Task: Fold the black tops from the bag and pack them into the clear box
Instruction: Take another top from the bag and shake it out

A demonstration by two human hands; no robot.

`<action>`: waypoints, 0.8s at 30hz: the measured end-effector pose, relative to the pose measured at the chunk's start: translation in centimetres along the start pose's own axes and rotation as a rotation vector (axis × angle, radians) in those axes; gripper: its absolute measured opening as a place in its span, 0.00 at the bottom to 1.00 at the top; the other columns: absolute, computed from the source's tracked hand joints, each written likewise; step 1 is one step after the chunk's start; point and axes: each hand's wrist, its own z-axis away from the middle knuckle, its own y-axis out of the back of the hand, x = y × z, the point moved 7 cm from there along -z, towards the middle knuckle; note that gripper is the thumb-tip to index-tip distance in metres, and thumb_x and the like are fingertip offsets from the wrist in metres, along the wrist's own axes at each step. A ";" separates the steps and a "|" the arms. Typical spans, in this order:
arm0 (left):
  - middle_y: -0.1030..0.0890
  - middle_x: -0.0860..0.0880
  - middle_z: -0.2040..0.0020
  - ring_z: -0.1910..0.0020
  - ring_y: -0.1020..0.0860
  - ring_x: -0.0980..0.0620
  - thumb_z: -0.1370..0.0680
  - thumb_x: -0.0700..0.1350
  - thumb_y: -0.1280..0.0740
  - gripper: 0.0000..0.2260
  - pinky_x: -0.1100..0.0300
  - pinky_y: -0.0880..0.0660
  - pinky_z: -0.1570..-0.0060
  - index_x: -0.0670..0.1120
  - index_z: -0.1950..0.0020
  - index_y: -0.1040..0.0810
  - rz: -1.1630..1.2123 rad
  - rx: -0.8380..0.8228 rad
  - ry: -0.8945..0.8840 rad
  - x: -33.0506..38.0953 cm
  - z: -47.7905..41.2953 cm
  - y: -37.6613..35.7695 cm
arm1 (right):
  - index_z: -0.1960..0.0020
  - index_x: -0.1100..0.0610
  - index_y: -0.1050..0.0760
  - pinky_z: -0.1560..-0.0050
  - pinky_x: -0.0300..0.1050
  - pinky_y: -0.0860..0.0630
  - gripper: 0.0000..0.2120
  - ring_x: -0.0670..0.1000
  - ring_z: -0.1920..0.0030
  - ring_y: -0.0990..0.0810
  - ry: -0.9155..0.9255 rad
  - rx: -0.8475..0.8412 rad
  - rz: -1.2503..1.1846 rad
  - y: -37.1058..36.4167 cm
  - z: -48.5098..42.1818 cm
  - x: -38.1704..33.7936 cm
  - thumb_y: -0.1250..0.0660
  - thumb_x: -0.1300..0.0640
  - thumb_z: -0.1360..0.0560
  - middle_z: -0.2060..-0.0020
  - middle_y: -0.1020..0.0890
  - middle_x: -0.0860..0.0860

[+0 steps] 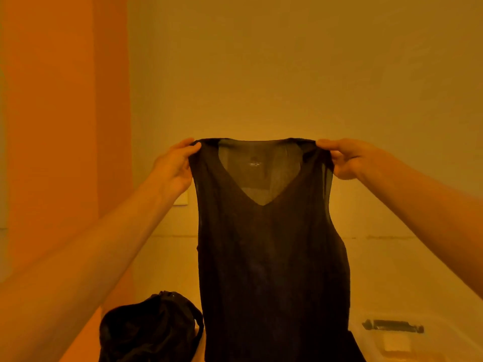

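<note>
A sheer black sleeveless V-neck top [271, 257] hangs full length in front of me, held up by its two shoulder straps. My left hand [173, 165] pinches the left strap. The right strap is pinched by my right hand [350, 159]. The top's hem falls out of view at the bottom. A dark bag [149, 333] sits at the lower left on the pale surface. The clear box [394, 343] shows at the lower right, with a dark latch on its near part; the hanging top hides part of it.
A plain wall fills the background, with an orange panel [65, 126] on the left. A small light plate [181, 198] is on the wall behind my left wrist. The pale tabletop [392, 270] runs back to the wall.
</note>
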 end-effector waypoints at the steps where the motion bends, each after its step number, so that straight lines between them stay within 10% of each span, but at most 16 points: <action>1: 0.17 0.45 0.51 0.58 0.15 0.53 0.22 0.32 0.30 0.10 0.65 0.20 0.63 0.46 0.46 0.19 -0.041 -0.030 -0.045 0.9 -0.5 -0.6 | 0.49 0.58 0.21 0.64 0.43 0.17 0.04 0.52 0.55 0.18 0.087 -0.011 0.015 -0.5 -0.5 -1.3 0.30 0.64 0.22 0.52 0.18 0.55; 7: 0.16 0.46 0.51 0.56 0.15 0.53 0.23 0.32 0.29 0.10 0.65 0.20 0.61 0.46 0.47 0.18 -0.019 -0.023 -0.139 4.7 -2.9 -2.5 | 0.48 0.57 0.19 0.63 0.40 0.18 0.04 0.48 0.59 0.15 0.334 -0.048 0.010 -2.1 -2.2 -6.9 0.29 0.61 0.22 0.54 0.16 0.54; 14: 0.21 0.44 0.55 0.58 0.20 0.50 0.19 0.34 0.34 0.06 0.60 0.20 0.70 0.44 0.52 0.23 -0.021 0.004 0.002 6.5 -5.4 -4.2 | 0.53 0.66 0.23 0.72 0.48 0.18 0.09 0.57 0.73 0.16 -0.109 -0.017 0.256 -3.3 -3.0 -7.9 0.29 0.60 0.23 0.68 0.16 0.61; 19: 0.21 0.43 0.53 0.55 0.20 0.49 0.18 0.35 0.34 0.05 0.60 0.20 0.64 0.41 0.52 0.22 -0.149 0.010 0.045 6.2 -6.2 -4.3 | 0.52 0.68 0.16 0.69 0.47 0.17 0.27 0.57 0.63 0.13 -0.142 -0.310 0.170 -5.7 -1.5 -9.1 0.17 0.72 0.50 0.55 0.14 0.61; 24: 0.19 0.43 0.51 0.47 0.19 0.47 0.23 0.32 0.30 0.06 0.64 0.19 0.58 0.42 0.51 0.18 -0.464 -0.112 -0.088 6.7 -6.8 -3.2 | 0.46 0.61 0.17 0.67 0.44 0.17 0.25 0.56 0.61 0.13 -0.025 -0.278 0.085 -6.2 -3.2 -8.9 0.25 0.72 0.43 0.54 0.14 0.59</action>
